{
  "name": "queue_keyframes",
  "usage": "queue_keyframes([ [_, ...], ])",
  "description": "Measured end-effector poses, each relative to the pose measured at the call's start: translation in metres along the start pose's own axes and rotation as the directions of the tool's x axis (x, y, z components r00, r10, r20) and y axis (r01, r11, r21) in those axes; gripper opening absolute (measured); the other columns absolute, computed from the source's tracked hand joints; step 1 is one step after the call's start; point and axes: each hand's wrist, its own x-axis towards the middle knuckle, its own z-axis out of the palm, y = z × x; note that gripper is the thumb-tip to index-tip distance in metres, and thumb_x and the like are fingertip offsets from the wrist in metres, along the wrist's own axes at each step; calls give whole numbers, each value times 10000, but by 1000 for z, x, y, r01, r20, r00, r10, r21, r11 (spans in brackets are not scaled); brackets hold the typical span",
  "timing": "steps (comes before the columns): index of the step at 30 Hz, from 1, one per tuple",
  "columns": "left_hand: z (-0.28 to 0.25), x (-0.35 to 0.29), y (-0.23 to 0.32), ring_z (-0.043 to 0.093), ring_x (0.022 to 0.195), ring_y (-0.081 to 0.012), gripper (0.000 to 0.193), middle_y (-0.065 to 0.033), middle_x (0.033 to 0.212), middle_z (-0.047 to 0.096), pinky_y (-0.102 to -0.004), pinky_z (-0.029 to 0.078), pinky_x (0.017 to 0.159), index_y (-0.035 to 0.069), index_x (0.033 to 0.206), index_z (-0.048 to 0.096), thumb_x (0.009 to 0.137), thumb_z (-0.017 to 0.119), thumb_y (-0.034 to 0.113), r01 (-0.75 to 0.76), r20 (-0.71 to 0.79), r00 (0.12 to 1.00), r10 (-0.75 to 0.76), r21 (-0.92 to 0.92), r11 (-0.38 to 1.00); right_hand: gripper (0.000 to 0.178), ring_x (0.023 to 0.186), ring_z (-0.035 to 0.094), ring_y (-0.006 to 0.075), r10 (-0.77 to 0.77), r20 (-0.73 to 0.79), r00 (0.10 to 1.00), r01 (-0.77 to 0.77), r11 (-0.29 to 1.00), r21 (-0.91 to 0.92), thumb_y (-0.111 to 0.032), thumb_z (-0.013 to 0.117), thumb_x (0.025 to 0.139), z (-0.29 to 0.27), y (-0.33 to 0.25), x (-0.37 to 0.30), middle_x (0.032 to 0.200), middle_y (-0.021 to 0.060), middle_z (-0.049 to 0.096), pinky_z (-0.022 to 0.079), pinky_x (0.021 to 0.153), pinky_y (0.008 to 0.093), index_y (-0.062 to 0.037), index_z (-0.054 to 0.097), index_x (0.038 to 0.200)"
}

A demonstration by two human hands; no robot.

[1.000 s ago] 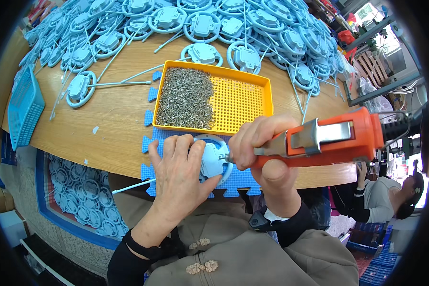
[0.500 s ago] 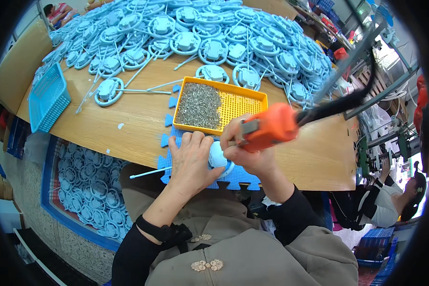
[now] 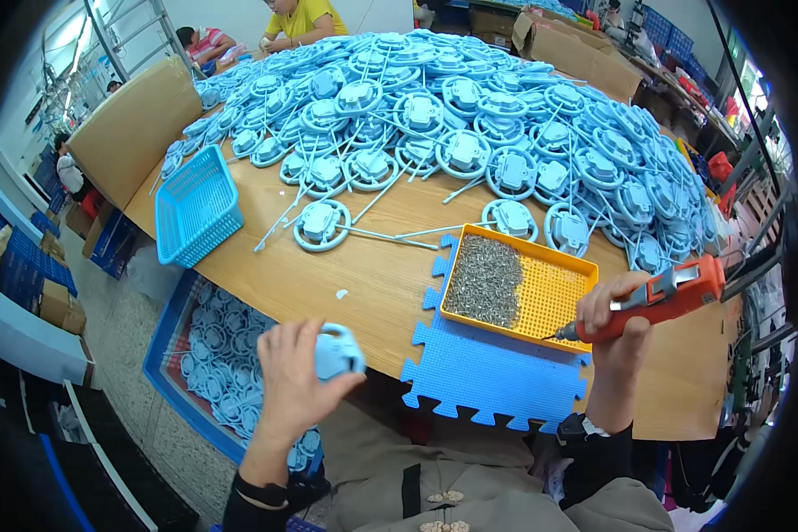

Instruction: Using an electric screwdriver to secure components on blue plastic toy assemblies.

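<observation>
A blue part [image 3: 332,355] is held in the left hand [image 3: 293,383], at nine o'clock from the mat [image 3: 505,368]. An orange driver [image 3: 669,306] is gripped by the right hand [image 3: 622,346], at two o'clock from the mat. Screws [image 3: 485,284] are heaped in the yellow tray [image 3: 554,297] at the mat's twelve o'clock. More blue parts [image 3: 465,152] are piled beyond.

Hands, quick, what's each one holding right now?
Left hand: closed on a light-blue plastic part, held between thumb and fingers.
Right hand: closed around the orange power screwdriver.
</observation>
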Motion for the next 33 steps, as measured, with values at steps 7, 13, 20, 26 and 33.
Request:
queue_keyframes([
  [7,-48,67,132,596,870,-208,270,-19,942,591,-421,501,841,123,929,664,665,723,121,-686,-200,728,656,-178,706,573,533,519,141,39,-4,999,-39,999,25,-499,749,768,7,42,2,664,48,531,440,521,286,-38,489,986],
  [13,-71,44,128,520,1029,-250,413,-57,1094,549,-442,414,946,139,1081,603,695,732,210,-634,-273,772,574,-274,723,593,569,508,149,6,-75,997,-10,998,-60,-485,758,764,2,17,5,677,56,510,425,526,283,-32,477,1022],
  [20,-71,-39,170,415,1253,-308,627,-110,1307,490,-471,291,1094,162,1294,517,737,746,335,-541,-308,836,455,-316,780,602,578,509,151,-24,-56,998,21,998,-57,-475,765,759,-20,13,5,714,71,543,420,523,283,-28,479,1042],
  [26,-8,113,105,584,866,-269,364,-85,936,571,-462,466,872,77,1026,643,669,718,90,-701,35,703,710,-132,700,717,602,503,132,-26,-144,989,1,985,-171,-530,756,742,-45,14,16,698,30,512,417,612,304,-30,454,1158],
  [33,151,289,62,438,1229,-401,668,-219,1333,447,-469,372,1015,122,1333,489,736,750,268,-600,245,739,627,-182,779,557,555,502,137,14,-149,989,-29,994,-103,-348,776,787,-59,21,27,679,51,525,401,500,279,-14,481,1122],
])
